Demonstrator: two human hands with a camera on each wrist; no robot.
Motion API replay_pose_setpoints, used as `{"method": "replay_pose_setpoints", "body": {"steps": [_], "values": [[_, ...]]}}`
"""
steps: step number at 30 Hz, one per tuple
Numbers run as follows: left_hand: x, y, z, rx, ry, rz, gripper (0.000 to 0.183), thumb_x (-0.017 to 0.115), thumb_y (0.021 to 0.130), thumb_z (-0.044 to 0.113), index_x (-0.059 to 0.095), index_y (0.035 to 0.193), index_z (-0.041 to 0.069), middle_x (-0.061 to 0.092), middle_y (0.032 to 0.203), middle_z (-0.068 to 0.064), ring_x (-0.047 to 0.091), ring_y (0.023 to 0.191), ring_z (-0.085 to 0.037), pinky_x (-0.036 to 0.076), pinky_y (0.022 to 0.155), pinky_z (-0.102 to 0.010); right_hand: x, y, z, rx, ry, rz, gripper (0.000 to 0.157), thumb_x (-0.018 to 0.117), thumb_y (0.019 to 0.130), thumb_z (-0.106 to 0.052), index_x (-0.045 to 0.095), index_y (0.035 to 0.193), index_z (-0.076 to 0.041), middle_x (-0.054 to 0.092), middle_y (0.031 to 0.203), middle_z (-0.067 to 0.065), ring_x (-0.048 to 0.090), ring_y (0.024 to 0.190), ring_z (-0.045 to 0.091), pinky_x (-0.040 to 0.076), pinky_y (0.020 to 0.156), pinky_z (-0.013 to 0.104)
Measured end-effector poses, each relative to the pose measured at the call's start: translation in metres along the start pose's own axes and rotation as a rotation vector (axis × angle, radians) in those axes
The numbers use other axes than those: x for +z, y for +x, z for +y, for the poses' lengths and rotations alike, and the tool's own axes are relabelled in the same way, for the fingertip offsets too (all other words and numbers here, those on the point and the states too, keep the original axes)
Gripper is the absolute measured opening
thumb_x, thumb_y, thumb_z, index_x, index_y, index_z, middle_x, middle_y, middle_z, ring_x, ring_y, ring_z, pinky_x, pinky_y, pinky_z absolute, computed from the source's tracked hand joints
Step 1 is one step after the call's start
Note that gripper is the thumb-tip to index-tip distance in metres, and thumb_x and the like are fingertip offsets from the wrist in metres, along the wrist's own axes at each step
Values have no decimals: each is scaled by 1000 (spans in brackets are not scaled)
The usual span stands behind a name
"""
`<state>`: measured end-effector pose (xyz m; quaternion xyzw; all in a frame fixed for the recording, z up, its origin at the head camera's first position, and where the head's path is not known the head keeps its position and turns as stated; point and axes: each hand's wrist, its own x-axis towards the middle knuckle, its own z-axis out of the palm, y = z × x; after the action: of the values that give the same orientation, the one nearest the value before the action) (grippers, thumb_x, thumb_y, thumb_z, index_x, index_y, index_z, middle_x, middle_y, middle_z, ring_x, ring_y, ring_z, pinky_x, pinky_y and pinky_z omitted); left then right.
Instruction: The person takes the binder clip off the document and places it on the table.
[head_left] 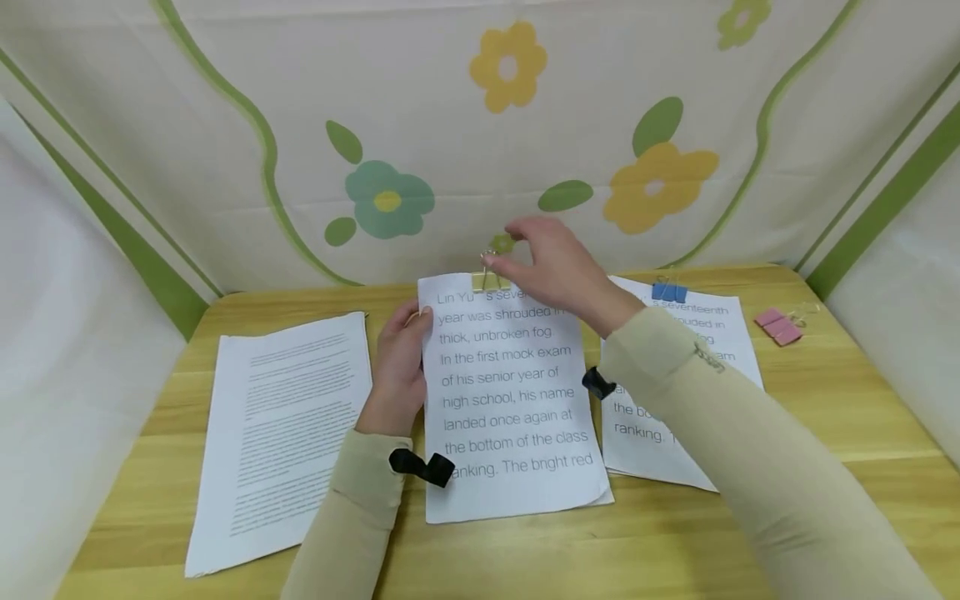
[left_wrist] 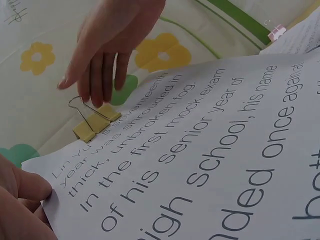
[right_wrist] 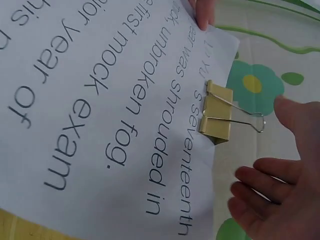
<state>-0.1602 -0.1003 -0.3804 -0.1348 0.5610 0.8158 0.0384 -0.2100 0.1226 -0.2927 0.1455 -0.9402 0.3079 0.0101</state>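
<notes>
A stack of printed paper (head_left: 517, 492) is tilted up in front of me, with a yellow binder clip (right_wrist: 218, 115) on its top edge. The clip's wire handle stands up beyond the paper. My left hand (head_left: 400, 367) grips the stack's upper left edge, thumb on the front sheet. Just above the clip hovers my right hand (head_left: 558, 267), thumb and fingers spread apart. Both wrist views show a gap between the right hand (left_wrist: 107, 50) and the wire handle.
At the left lies a stack of small-print sheets (head_left: 292, 433). Another large-print stack (head_left: 652, 467), partly behind my right arm, carries a blue binder clip (head_left: 669, 292). Pink binder clips (head_left: 780, 326) lie at the table's right. A flowered cloth (head_left: 480, 150) hangs behind the wooden table (head_left: 540, 558).
</notes>
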Motion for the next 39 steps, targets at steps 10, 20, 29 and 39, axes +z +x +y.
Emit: {"method": "replay_pose_setpoints", "body": {"steps": [10,20,29,39], "values": [[9,-4,-7,-33,-6,-10,28,58,112,23,70,137,21,74,116,-1,70,102,-15,56,88,-26,5,19,16,106,222,-149,63,72,102,-45,59,151,-7,67,139,9,62,125,26,48,115,43],[13,-3,-5,-23,30,-8,30,58,113,24,69,140,21,73,119,-2,69,105,-16,54,94,-28,8,17,18,91,339,-62,48,78,101,-31,69,138,-4,71,123,11,64,111,26,51,105,38],[15,1,-6,-25,27,-3,31,57,112,19,68,141,15,74,112,0,69,99,-14,54,89,-26,10,14,14,69,388,66,42,78,101,-22,69,137,-4,71,123,13,67,110,27,55,104,39],[16,1,-7,-41,43,-16,32,57,112,20,67,143,17,73,117,-2,68,104,-15,52,94,-29,2,14,16,56,404,160,42,77,101,-24,69,137,-4,70,123,13,69,111,26,56,104,38]]}}
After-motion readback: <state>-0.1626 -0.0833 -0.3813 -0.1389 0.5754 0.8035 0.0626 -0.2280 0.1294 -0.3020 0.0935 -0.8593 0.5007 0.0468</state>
